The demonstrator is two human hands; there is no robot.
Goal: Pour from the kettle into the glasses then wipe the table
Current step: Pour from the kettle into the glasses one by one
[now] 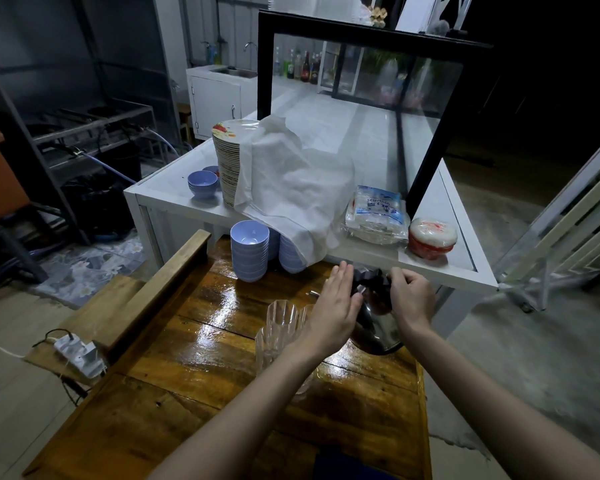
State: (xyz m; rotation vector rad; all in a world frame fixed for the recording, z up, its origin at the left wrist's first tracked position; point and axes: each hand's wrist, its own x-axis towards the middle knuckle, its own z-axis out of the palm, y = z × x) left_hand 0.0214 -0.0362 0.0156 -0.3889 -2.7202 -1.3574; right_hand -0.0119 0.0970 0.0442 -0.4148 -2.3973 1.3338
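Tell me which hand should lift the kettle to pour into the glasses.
Right, probably. The right hand is already curled around the kettle at its dark top handle, while the left hand lies flat and open against the kettle's side, directly above the glasses, better placed to steady it.

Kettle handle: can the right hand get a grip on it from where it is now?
Probably yes. The right hand is already at the black handle on top of the kettle, fingers curled at it. The left hand rests open against the kettle's other side, and nothing blocks the way.
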